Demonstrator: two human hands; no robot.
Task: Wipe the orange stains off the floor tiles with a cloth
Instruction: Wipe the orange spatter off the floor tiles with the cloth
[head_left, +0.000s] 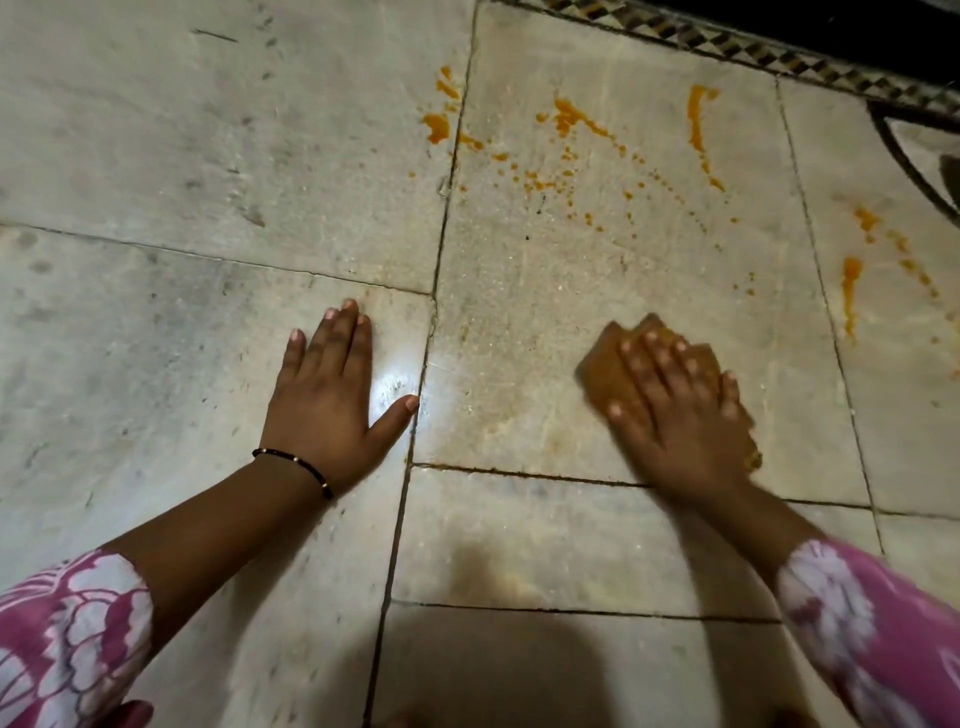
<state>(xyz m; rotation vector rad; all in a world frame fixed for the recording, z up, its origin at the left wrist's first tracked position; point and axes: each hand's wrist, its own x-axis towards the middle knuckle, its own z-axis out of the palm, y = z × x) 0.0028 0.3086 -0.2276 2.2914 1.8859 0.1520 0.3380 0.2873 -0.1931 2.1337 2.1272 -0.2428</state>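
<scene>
Orange stains (571, 122) spatter the pale stone floor tiles (519, 291) ahead of me, with a streak (698, 130) further right and more drips (852, 280) on the tile at the right. My right hand (685, 415) presses flat on an orange-soaked cloth (605, 371) on the middle tile, below the stains; the hand is motion-blurred. My left hand (332, 400) lies flat on the floor to the left, fingers spread, holding nothing. A thin black bracelet sits on its wrist.
A dark patterned border strip (779, 57) runs across the top right, with a black curved inlay (914, 161) at the right edge. Dark grout lines (441, 249) divide the tiles. A shadow falls on the floor near the bottom centre.
</scene>
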